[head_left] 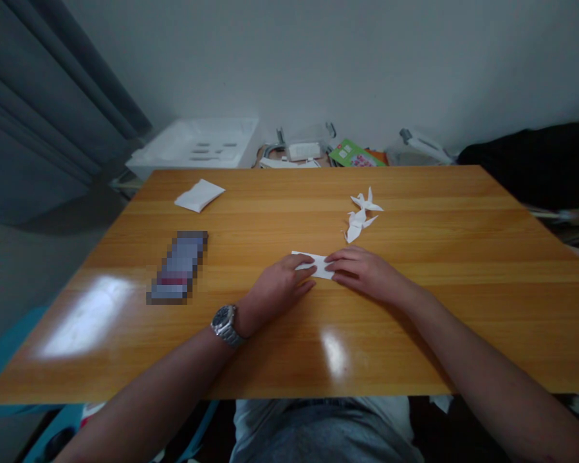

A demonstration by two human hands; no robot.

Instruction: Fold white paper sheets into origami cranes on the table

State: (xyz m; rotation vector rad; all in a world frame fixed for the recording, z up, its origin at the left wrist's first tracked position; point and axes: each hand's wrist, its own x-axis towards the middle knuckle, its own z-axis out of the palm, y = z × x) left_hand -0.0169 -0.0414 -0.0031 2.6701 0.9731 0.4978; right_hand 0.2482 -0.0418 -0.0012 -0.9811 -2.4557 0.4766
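Observation:
A small folded strip of white paper (321, 266) lies on the table between my hands. My left hand (289, 280) rests on its left end, fingers stretched out over the paper and the thumb apart from them. From the other side, my right hand (359, 270) has its spread fingertips on the right end. Both hands press from above rather than wrap round it. Just beyond my right hand are two white paper cranes, a nearer one (358, 224) and a farther one (365, 202), close together.
On the wooden table (251, 212), a pixelated phone (179, 267) lies at left and a folded white sheet (200, 195) behind it. Past the far edge are a white foam box (202, 138), a green booklet (354, 154) and black cloth (535, 167). A curtain hangs far left.

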